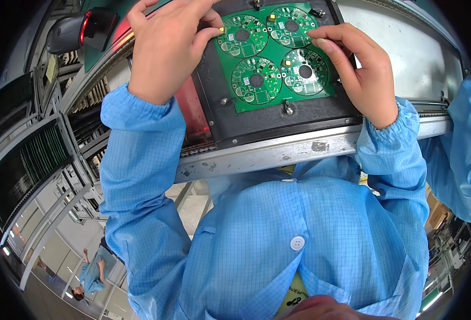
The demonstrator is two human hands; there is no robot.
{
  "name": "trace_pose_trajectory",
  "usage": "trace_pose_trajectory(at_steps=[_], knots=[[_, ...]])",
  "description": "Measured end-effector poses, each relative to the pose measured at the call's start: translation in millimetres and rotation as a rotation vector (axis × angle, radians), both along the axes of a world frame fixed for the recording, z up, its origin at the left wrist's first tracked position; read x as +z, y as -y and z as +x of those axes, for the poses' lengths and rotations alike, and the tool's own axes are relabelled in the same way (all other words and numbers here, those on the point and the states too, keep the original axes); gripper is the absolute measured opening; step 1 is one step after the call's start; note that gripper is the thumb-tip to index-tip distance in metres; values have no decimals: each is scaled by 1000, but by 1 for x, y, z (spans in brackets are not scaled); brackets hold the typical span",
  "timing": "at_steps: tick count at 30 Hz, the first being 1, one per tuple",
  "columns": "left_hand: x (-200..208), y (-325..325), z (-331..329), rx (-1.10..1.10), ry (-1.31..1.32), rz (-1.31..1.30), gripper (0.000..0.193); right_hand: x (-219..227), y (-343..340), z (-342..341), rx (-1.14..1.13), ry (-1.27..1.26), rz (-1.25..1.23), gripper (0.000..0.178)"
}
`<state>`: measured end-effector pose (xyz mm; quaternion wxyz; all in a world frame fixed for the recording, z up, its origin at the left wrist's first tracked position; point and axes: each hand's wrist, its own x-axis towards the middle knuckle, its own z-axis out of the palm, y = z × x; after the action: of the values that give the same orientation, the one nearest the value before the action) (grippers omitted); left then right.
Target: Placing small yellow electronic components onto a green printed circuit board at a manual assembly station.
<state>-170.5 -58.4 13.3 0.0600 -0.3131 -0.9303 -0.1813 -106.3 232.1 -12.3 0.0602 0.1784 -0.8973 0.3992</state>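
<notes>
A green circuit board panel with four round boards lies in a black carrier tray, held by small metal clips. My left hand is closed at the panel's upper left, thumb and finger pinching a small yellow component over the upper left round board. Another yellow component sits on the upper right board, and one more on the lower right board. My right hand has its thumb and forefinger brought together at the panel's right edge; whether anything lies between them is hidden.
The tray rests on a conveyor with a metal front rail. A black device with a red light stands at the far left. Racks of boards fill the left side. Another person's blue sleeve shows at the right.
</notes>
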Motion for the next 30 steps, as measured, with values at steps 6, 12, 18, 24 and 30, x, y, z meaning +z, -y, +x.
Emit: trace_pose_trajectory(at_steps=[6, 12, 18, 24, 30], knots=[[-14, 3, 7, -83, -220, -101, 37, -9, -7, 5, -14, 149, -102, 21], [-29, 9, 6, -59, -307, -80, 22, 7, 1, 9, 15, 551, -618, 34], [-19, 3, 27, -28, -319, 101, 20, 13, 12, 18, -30, 593, -589, 34], [-9, -30, 62, -29, -12, 546, 21, 16, 34, 20, -21, 602, -663, 13], [-21, -12, 61, -4, 310, 748, 15, 25, 61, 24, -6, 458, -680, 23]])
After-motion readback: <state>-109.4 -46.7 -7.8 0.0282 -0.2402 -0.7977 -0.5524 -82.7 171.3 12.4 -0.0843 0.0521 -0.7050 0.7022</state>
